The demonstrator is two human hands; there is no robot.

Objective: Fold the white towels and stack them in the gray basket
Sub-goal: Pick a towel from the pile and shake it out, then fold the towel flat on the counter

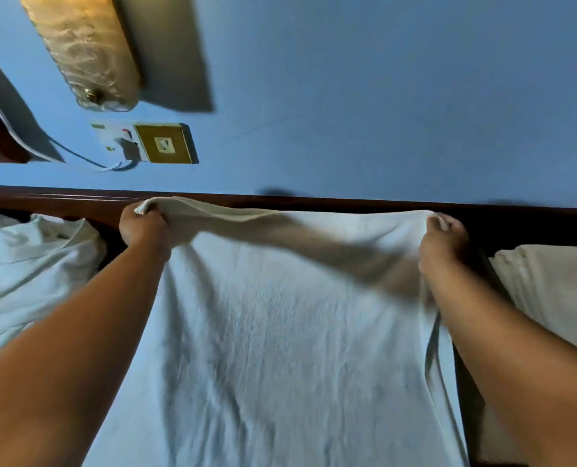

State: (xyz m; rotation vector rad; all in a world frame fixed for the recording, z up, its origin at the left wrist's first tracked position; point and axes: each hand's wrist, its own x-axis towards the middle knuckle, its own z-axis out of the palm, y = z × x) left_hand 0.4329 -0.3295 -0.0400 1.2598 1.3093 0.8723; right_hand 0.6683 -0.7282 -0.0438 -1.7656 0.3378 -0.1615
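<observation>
- The white towel (280,348) is soft terry cloth with a fine nubbly pile. It is spread wide and hangs as a broad sheet with long shallow creases running down it.
- Its top hem sags in a shallow curve between the two hands. A strip of cloth just below the hem is blurred, so the fold there cannot be made out.
- The towel is held up in front of the bed's headboard, with rumpled linen to its left and a pillow to its right.
- The left hand (144,229) grips the towel's upper left corner. Its fingers (138,210) are curled tight, with a bunch of cloth showing at the knuckles.
- The right hand (444,241) grips the upper right corner. Its fingers (446,223) are bent over the hem and closed on the cloth.
- Both bare forearms reach forward, one along each side edge of the towel.
- The rumpled linen (27,267) is thin, smooth white fabric, heaped in loose folds.
- The pillow (553,291) is plump and off-white, with a seamed edge.
- The headboard (314,201) is dark polished wood and runs straight across behind the hem.
- Above it is a matte blue wall (398,96).
- On the wall are a rounded, glowing amber lamp (81,52), a square brass switch plate (165,143) and a white socket (120,144) with a trailing cable.
</observation>
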